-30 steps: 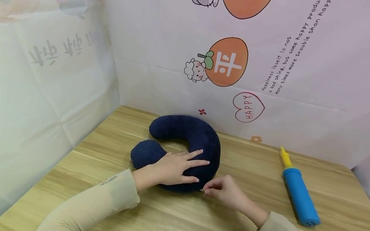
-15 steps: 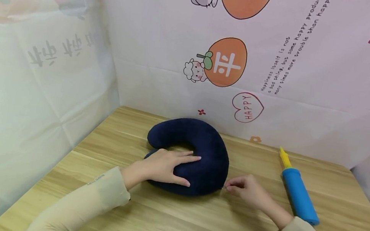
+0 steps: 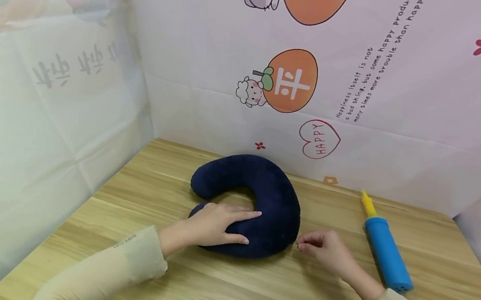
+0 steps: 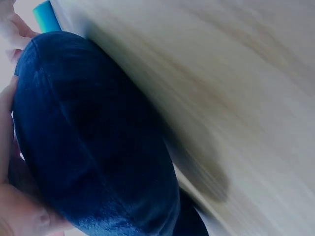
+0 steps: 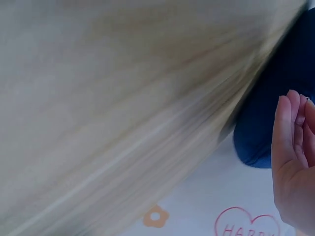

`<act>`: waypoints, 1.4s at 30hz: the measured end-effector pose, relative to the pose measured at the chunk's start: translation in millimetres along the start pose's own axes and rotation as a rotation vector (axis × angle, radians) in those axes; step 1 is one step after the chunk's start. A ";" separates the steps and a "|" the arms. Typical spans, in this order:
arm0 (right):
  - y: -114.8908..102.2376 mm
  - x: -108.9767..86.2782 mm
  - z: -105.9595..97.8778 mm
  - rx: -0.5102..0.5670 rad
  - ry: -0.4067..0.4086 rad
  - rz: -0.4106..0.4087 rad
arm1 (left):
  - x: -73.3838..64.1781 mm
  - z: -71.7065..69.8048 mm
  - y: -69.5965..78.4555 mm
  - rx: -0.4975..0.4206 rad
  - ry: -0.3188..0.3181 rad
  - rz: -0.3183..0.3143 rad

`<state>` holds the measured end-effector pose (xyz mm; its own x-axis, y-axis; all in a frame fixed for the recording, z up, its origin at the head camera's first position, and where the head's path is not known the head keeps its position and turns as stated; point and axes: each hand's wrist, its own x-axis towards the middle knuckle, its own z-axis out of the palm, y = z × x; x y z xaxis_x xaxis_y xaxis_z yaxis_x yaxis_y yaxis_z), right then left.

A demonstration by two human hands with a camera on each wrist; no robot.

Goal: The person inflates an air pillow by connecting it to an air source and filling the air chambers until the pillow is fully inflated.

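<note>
A navy blue U-shaped neck pillow point(image 3: 279, 200) lies on the wooden table, its gap toward the left. Across the pillow's near arm rests my left hand point(image 3: 218, 225), fingers fairly straight and spread. My right hand point(image 3: 327, 250) pinches a small metallic zipper pull point(image 3: 294, 243) at the pillow's right edge between thumb and forefinger. In the left wrist view the seamed side of the pillow point(image 4: 98, 132) fills much of the picture, with part of the left hand point(image 4: 24, 211) beside it. The right wrist view shows the right hand point(image 5: 295, 157) against the pillow's edge.
A blue hand pump point(image 3: 388, 253) with a yellow nozzle point(image 3: 368, 204) lies right of the right hand. Behind the wooden table point(image 3: 222, 298) hangs a white printed cloth point(image 3: 206, 65), and another covers the left side point(image 3: 46, 121).
The pillow has slid to the right and turned, narrowing its visible gap before reopening slightly. My right hand has moved right with the zipper pull; the left hand stays on the pillow.
</note>
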<state>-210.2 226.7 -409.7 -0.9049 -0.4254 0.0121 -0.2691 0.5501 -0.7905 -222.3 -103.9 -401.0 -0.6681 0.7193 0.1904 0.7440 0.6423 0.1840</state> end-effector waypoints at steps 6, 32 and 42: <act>-1.9 1.0 3.1 0.030 0.006 0.022 | 3.7 1.4 10.3 0.008 -0.047 -0.068; -27.1 19.0 -7.5 -0.210 0.159 0.014 | 72.1 2.0 54.6 -0.406 -0.231 -0.152; -19.3 41.2 -6.1 -0.286 0.108 0.082 | 67.9 -35.5 5.2 -0.241 0.001 -0.147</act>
<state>-244.3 203.0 -390.2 -0.9533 -0.3003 0.0326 -0.2614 0.7659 -0.5874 -264.1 -61.1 -352.9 -0.7685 0.6231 0.1455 0.6156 0.6580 0.4337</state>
